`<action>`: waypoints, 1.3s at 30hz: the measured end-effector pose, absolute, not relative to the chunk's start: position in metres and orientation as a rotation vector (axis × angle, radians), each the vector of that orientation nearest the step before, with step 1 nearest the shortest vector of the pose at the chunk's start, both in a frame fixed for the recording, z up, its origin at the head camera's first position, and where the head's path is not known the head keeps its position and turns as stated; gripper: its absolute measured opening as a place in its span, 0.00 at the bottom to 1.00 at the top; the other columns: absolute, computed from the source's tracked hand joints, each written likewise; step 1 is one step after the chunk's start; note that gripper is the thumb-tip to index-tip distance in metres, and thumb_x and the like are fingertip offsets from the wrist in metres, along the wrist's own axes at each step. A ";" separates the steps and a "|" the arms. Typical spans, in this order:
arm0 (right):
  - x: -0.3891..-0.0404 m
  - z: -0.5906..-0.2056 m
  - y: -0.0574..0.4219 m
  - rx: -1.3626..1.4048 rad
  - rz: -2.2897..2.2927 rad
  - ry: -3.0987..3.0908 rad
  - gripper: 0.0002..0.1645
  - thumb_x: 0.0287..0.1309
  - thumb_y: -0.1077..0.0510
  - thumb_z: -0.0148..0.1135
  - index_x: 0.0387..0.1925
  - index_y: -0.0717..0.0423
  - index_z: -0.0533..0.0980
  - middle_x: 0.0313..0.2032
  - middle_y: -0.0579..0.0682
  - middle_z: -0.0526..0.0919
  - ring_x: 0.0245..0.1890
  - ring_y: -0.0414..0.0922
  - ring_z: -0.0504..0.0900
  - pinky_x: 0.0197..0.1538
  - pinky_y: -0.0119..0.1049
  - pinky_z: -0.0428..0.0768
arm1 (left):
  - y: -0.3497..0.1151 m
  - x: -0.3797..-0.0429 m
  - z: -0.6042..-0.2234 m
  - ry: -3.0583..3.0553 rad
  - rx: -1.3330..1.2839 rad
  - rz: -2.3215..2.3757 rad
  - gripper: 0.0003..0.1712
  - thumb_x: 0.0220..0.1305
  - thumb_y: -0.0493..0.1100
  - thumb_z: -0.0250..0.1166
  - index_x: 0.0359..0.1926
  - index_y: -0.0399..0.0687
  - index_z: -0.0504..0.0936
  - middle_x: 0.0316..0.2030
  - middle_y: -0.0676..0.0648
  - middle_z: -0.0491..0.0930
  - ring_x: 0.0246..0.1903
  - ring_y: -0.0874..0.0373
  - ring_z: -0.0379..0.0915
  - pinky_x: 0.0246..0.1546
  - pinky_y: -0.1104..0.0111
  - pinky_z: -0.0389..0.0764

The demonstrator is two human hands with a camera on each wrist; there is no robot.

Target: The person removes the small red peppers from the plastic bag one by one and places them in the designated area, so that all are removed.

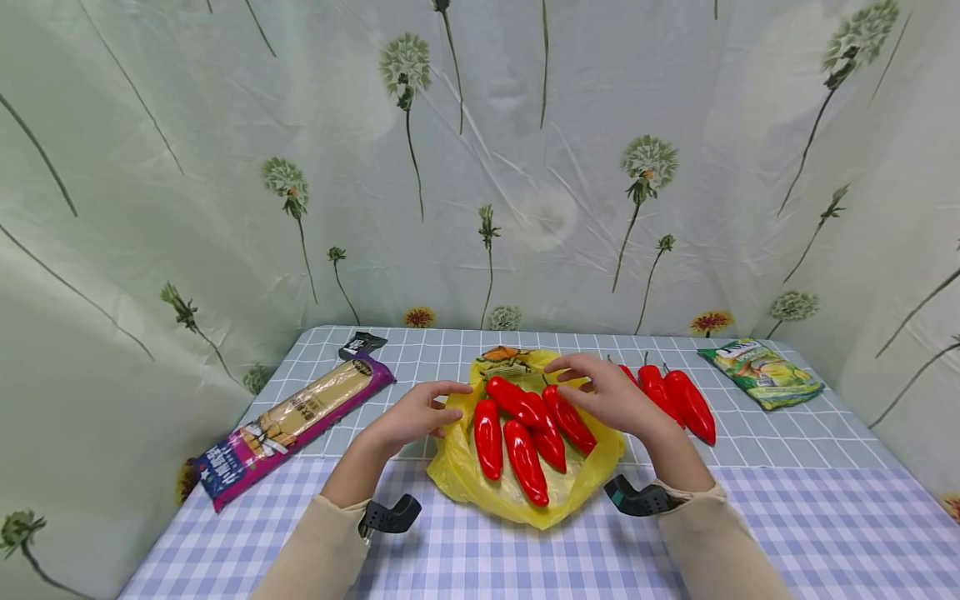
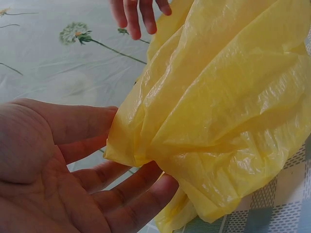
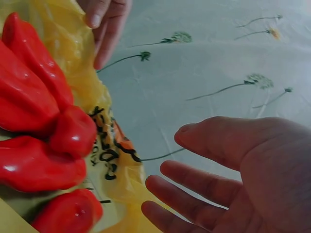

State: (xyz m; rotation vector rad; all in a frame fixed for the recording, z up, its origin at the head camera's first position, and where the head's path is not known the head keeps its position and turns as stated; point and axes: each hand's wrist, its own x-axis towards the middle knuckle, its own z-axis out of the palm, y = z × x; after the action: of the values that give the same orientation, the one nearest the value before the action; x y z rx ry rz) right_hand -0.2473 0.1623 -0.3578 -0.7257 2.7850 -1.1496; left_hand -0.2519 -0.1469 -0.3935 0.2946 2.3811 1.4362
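Note:
A yellow plastic bag point(image 1: 450, 471) lies with its mouth spread, and several glossy red peppers point(image 1: 488, 439) rest in it. At its left edge is my left hand point(image 1: 420, 410), thumb and fingers apart. The left wrist view shows this hand point(image 2: 73, 165) with its fingertips at the bag's rim point(image 2: 127, 141); whether they press it is hard to tell. My right hand point(image 1: 611, 392) hovers by the upper right side, fingers loosely bent. Nothing lies in the palm of the right hand point(image 3: 243, 174), seen beside the bag's printed edge point(image 3: 124, 145).
More red peppers point(image 1: 690, 407) lie right of the bag. Behind them sits a green and yellow packet point(image 1: 761, 372). A long purple noodle-like pack point(image 1: 292, 429) and a small black packet point(image 1: 362, 344) lie left. A floral curtain point(image 1: 525, 167) hangs behind the checked tablecloth point(image 1: 465, 567).

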 end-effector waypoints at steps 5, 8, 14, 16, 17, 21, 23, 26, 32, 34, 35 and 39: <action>-0.248 -0.364 0.155 -0.760 -1.120 2.768 0.20 0.64 0.61 0.62 0.57 0.51 0.77 0.59 0.58 0.80 0.57 0.56 0.81 0.57 0.53 0.82 | -0.146 -0.252 -0.393 2.380 0.309 1.432 0.22 0.69 0.39 0.62 0.63 0.50 0.78 0.67 0.42 0.72 0.45 0.54 0.78 0.40 0.65 0.86; -0.248 -0.366 0.152 -0.764 -1.108 2.748 0.20 0.64 0.61 0.63 0.58 0.51 0.77 0.59 0.58 0.80 0.57 0.57 0.81 0.55 0.53 0.83 | -0.146 -0.252 -0.393 2.378 0.318 1.430 0.23 0.69 0.39 0.62 0.64 0.49 0.78 0.67 0.42 0.72 0.45 0.54 0.78 0.41 0.65 0.86; -0.248 -0.373 0.146 -0.735 -1.075 2.706 0.23 0.63 0.60 0.64 0.60 0.51 0.76 0.56 0.55 0.81 0.55 0.55 0.80 0.51 0.47 0.86 | -0.146 -0.252 -0.393 2.367 0.323 1.429 0.23 0.69 0.40 0.62 0.64 0.49 0.77 0.67 0.41 0.72 0.45 0.54 0.79 0.41 0.65 0.86; -0.248 -0.375 0.144 -0.732 -1.061 2.697 0.25 0.63 0.59 0.65 0.61 0.52 0.75 0.55 0.54 0.81 0.55 0.54 0.80 0.51 0.46 0.85 | -0.146 -0.252 -0.393 2.365 0.327 1.429 0.23 0.69 0.40 0.62 0.64 0.49 0.77 0.67 0.41 0.72 0.45 0.54 0.79 0.41 0.65 0.86; -0.248 -0.376 0.143 -0.725 -1.055 2.696 0.25 0.63 0.59 0.65 0.62 0.51 0.74 0.56 0.53 0.81 0.55 0.53 0.79 0.51 0.46 0.85 | -0.146 -0.252 -0.394 2.365 0.329 1.430 0.23 0.69 0.40 0.62 0.64 0.49 0.77 0.67 0.41 0.72 0.45 0.54 0.79 0.41 0.65 0.86; -0.249 -0.382 0.137 -0.701 -1.030 2.703 0.28 0.61 0.57 0.67 0.63 0.48 0.73 0.57 0.51 0.80 0.55 0.51 0.79 0.51 0.46 0.85 | -0.145 -0.252 -0.394 2.363 0.330 1.428 0.23 0.69 0.40 0.62 0.64 0.49 0.77 0.67 0.41 0.72 0.45 0.54 0.79 0.42 0.65 0.86; -0.249 -0.386 0.134 -0.699 -1.011 2.717 0.29 0.61 0.56 0.68 0.64 0.47 0.73 0.58 0.51 0.79 0.57 0.50 0.78 0.52 0.46 0.85 | -0.145 -0.252 -0.394 2.362 0.326 1.426 0.23 0.69 0.40 0.62 0.64 0.49 0.77 0.67 0.41 0.72 0.45 0.54 0.78 0.42 0.65 0.86; -0.248 -0.391 0.128 -0.695 -0.989 2.748 0.31 0.61 0.55 0.68 0.65 0.47 0.72 0.61 0.51 0.77 0.60 0.51 0.76 0.57 0.50 0.82 | -0.145 -0.252 -0.395 2.361 0.320 1.423 0.23 0.69 0.40 0.62 0.64 0.49 0.77 0.67 0.42 0.72 0.45 0.54 0.78 0.42 0.65 0.86; -0.247 -0.399 0.118 -0.684 -0.984 2.819 0.32 0.61 0.54 0.68 0.66 0.48 0.70 0.64 0.51 0.76 0.64 0.52 0.73 0.64 0.54 0.76 | -0.146 -0.253 -0.397 2.360 0.328 1.421 0.23 0.69 0.40 0.62 0.64 0.50 0.77 0.67 0.42 0.72 0.45 0.54 0.78 0.43 0.64 0.86; -0.247 -0.402 0.115 -0.686 -0.977 2.844 0.33 0.60 0.54 0.68 0.67 0.48 0.70 0.64 0.51 0.76 0.64 0.53 0.73 0.66 0.55 0.75 | -0.146 -0.253 -0.396 2.360 0.329 1.419 0.23 0.69 0.40 0.62 0.64 0.50 0.77 0.67 0.42 0.72 0.46 0.54 0.79 0.43 0.64 0.86; -0.246 -0.403 0.114 -0.692 -0.970 2.861 0.34 0.60 0.54 0.68 0.67 0.49 0.70 0.64 0.51 0.76 0.65 0.53 0.72 0.66 0.55 0.74 | -0.146 -0.253 -0.396 2.361 0.329 1.419 0.23 0.69 0.40 0.62 0.64 0.50 0.77 0.67 0.42 0.72 0.46 0.54 0.79 0.43 0.64 0.86; -0.245 -0.407 0.109 -0.675 -0.932 2.930 0.35 0.60 0.52 0.69 0.68 0.48 0.70 0.65 0.51 0.76 0.65 0.55 0.71 0.66 0.55 0.74 | -0.147 -0.253 -0.396 2.367 0.327 1.421 0.23 0.69 0.40 0.62 0.64 0.49 0.77 0.67 0.41 0.72 0.45 0.54 0.79 0.42 0.64 0.86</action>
State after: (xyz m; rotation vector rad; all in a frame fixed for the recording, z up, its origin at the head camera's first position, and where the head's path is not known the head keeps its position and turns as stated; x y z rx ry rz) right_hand -0.2450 0.1090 -0.4068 -0.6745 2.9298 -0.9317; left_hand -0.2527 -0.1465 -0.3962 0.3272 2.3671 1.4212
